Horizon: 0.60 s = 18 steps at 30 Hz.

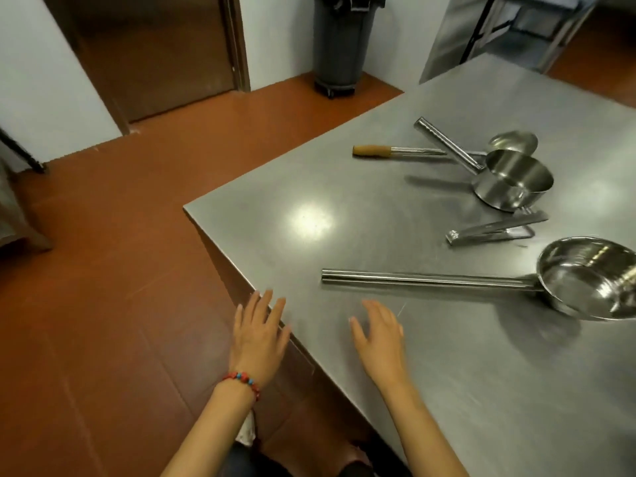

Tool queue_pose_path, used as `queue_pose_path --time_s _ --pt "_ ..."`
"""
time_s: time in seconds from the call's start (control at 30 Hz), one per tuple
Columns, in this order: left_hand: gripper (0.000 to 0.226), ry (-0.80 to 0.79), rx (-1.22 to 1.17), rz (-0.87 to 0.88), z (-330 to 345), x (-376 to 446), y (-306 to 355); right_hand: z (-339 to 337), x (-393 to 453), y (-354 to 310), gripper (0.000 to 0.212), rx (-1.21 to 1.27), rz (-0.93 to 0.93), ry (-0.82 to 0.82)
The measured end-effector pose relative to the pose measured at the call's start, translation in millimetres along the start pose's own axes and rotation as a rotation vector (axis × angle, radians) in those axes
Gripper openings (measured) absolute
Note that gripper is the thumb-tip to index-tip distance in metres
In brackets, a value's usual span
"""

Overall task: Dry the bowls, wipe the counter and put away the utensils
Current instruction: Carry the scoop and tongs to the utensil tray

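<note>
A steel counter (344,208) fills the right half of the view. On it lie a large long-handled steel ladle bowl (592,277), a smaller steel saucepan-like scoop (512,180), steel tongs (495,230), and a wooden-handled utensil (375,151) whose head lies behind the scoop. My left hand (258,335), with a beaded bracelet at the wrist, hovers at the counter's near-left edge, fingers spread and empty. Just short of the big ladle's handle end, my right hand (378,335) is over the counter, open and holding nothing.
Red-brown floor lies to the left. A grey wheeled bin (340,46) stands by the far wall, next to a brown door (155,53). Steel shelving (499,29) is at the back right. The counter's corner (187,208) juts toward the floor.
</note>
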<state>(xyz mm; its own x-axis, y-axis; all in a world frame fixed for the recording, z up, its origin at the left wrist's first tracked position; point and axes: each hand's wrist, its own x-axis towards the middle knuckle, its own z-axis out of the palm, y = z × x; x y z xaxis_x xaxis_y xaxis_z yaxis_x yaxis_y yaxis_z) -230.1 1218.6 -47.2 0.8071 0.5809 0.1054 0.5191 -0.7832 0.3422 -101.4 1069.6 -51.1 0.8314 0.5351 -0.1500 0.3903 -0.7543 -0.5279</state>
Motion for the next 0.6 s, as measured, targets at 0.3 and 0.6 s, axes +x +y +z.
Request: queue_pose_path --time_s 0.3,0.6 --pt "0.042 -0.159 -0.026 0.285 -10 88 -44 20 37 -46 0.034 0.421 0.578 0.315" --pt "0.045 -0.237 -0.08 0.326 -1 116 -40 12 90 -48 0.047 0.69 0.903 0.424"
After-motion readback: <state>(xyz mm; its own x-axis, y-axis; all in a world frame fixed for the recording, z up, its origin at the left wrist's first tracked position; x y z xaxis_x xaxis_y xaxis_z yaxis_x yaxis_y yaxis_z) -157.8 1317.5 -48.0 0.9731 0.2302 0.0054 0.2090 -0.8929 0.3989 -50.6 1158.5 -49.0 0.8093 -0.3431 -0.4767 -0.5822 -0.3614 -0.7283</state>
